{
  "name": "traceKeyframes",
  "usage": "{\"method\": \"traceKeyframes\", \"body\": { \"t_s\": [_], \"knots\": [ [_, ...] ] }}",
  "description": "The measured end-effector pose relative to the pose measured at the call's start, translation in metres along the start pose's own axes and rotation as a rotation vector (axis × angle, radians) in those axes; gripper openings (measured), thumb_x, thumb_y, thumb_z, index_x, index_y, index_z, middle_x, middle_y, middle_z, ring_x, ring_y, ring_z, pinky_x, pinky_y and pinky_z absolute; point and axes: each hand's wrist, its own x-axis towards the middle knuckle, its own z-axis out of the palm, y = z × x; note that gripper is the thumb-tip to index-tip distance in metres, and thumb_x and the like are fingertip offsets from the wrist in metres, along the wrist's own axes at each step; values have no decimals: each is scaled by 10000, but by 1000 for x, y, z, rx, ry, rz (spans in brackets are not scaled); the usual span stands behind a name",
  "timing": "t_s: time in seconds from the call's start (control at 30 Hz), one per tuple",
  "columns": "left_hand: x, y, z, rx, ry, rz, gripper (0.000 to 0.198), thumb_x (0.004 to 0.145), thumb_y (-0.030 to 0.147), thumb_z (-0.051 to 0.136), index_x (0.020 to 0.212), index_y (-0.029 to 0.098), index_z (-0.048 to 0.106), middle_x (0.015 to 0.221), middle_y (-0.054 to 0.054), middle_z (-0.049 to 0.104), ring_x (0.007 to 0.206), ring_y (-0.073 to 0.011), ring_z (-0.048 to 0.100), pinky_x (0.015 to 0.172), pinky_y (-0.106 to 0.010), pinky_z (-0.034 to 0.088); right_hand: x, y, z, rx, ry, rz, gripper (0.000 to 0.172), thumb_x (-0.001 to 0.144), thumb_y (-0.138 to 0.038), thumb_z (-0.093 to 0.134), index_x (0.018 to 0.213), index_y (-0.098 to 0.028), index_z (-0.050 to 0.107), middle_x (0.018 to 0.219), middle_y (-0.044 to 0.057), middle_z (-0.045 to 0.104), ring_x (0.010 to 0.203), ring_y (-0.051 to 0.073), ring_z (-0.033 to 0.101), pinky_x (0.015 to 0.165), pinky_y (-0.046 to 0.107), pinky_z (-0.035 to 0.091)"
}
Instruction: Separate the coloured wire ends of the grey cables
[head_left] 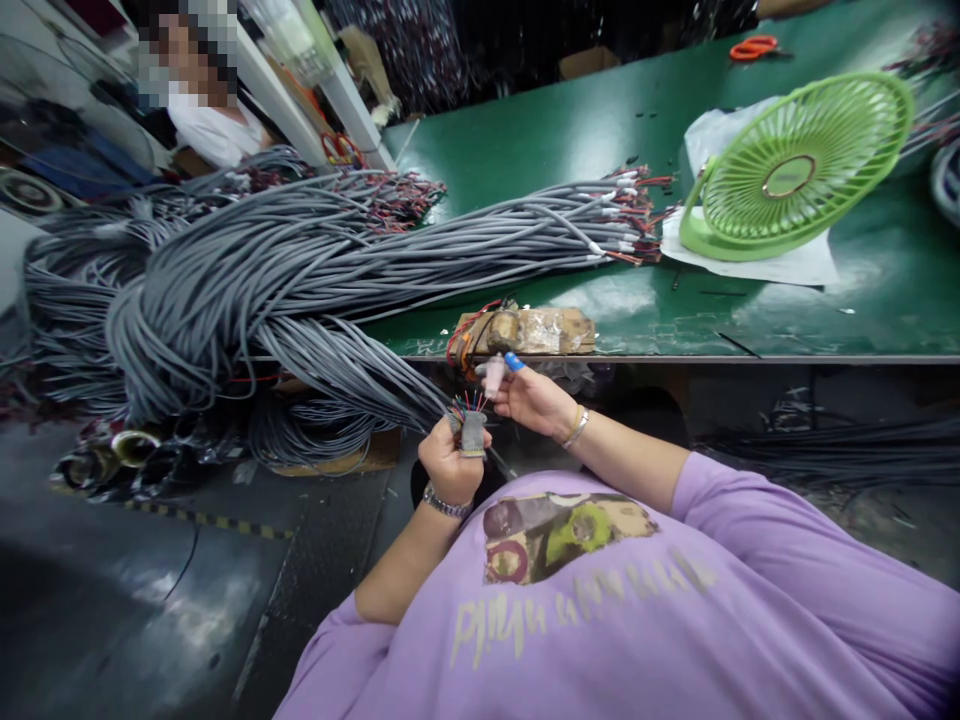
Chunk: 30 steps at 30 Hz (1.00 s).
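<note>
My left hand (451,462) is closed round the end of a grey cable (390,385), its thumb in a grey finger cover. Thin coloured wires (468,402) fan out of the cable end just above the fist. My right hand (529,398) sits right beside it, fingers bent, with a blue cap and a pale cap on two fingertips, pinching at those wire ends. Both hands hover just below the front edge of the green table (637,130). The cable runs left into a big bundle of grey cables (225,270).
A taped wooden block with wound wire (525,331) sits on the table edge above my hands. A green desk fan (795,170) stands at the right on white plastic. Orange scissors (754,47) lie far back. Another person (202,90) sits at far left.
</note>
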Motion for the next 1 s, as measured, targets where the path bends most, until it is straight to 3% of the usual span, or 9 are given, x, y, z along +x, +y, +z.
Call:
{"method": "traceKeyframes", "body": {
  "t_s": [0.13, 0.4, 0.67, 0.87, 1.0],
  "knots": [
    [6, -5, -1, 166, 41, 102, 116, 778, 281, 632, 782, 193, 708, 564, -8, 675, 525, -145, 635, 583, -252, 509, -2, 2, -1, -48, 4, -60, 258, 924, -374, 556, 926, -159, 699, 795, 39, 672, 630, 92, 552, 528, 183, 400],
    [14, -7, 4, 234, 90, 159, 94, 695, 298, 698, 679, 205, 697, 567, -27, 668, 531, -162, 624, 611, -275, 505, 5, 8, 0, -58, 28, -89, 388, 881, -532, 574, 818, -161, 668, 804, 47, 674, 622, 94, 537, 525, 190, 418],
    [15, -12, 7, 254, 118, 202, 100, 666, 295, 697, 623, 212, 661, 544, -27, 619, 523, -161, 594, 586, -274, 482, 10, 8, 5, 33, 95, -100, 320, 860, -465, 639, 803, -153, 686, 711, 27, 660, 611, 90, 542, 549, 194, 418],
    [14, -14, 7, 313, 96, 277, 117, 697, 294, 684, 624, 208, 653, 543, -26, 620, 512, -156, 594, 568, -266, 471, 7, 9, 8, 40, 98, -86, 388, 854, -535, 613, 796, -156, 677, 712, 24, 653, 609, 92, 541, 529, 195, 396],
    [8, -10, 3, 240, 49, 180, 148, 733, 317, 675, 648, 197, 663, 534, -18, 628, 507, -144, 595, 572, -258, 480, 6, 10, 2, 67, 79, -30, 478, 871, -624, 517, 850, -171, 669, 735, 25, 652, 615, 100, 542, 532, 203, 391]
  ]
}}
